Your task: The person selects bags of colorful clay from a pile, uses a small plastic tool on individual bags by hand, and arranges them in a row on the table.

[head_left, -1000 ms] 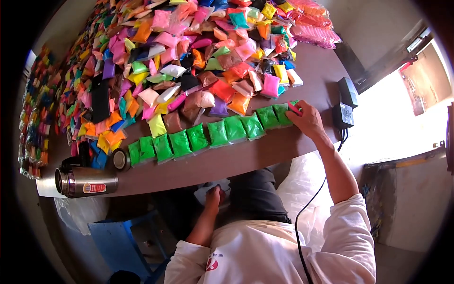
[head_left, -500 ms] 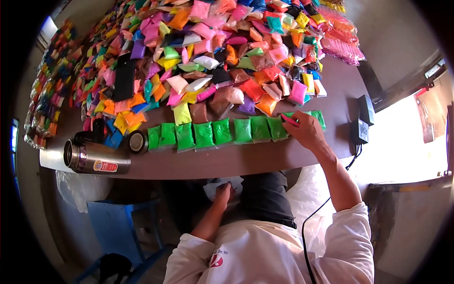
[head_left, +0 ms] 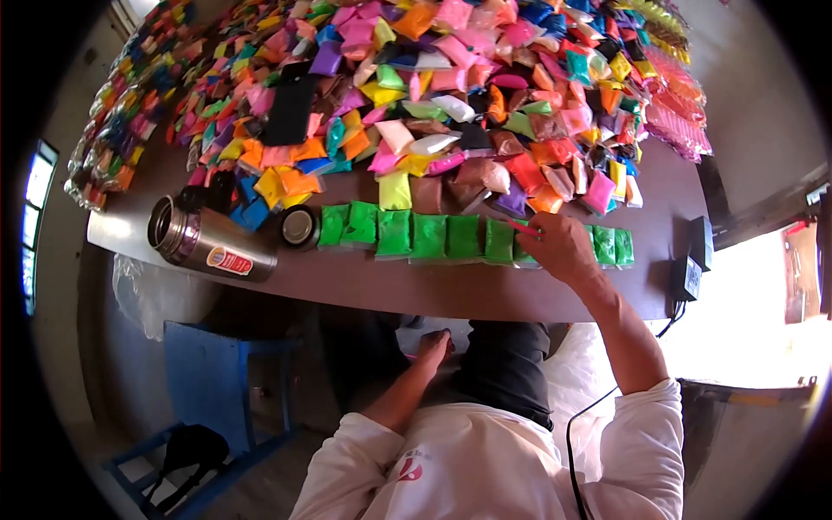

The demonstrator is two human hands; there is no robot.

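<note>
A row of small green packets (head_left: pixel 428 237) runs along the near side of the brown table. My right hand (head_left: pixel 559 249) is over the right part of this row, hiding some packets beneath it. Its fingers are closed on a thin pink-red pen-like stick (head_left: pixel 522 228), whose tip points left above the packets. Below the table edge, my left hand (head_left: pixel 433 347) rests by my lap with its fingers curled. What it holds, if anything, is too small to make out.
A large heap of colourful packets (head_left: pixel 451 108) covers the table's far side, with a black phone (head_left: pixel 290 111) on it. A steel flask (head_left: pixel 212 241) lies on its side at left near its round lid (head_left: pixel 300 226). Black power adapters (head_left: pixel 686 277) sit at the right edge.
My right hand has moved left along the green row with the pink-red stick, uncovering packets at the right end. My head view has shifted. The left hand stays low by my lap.
</note>
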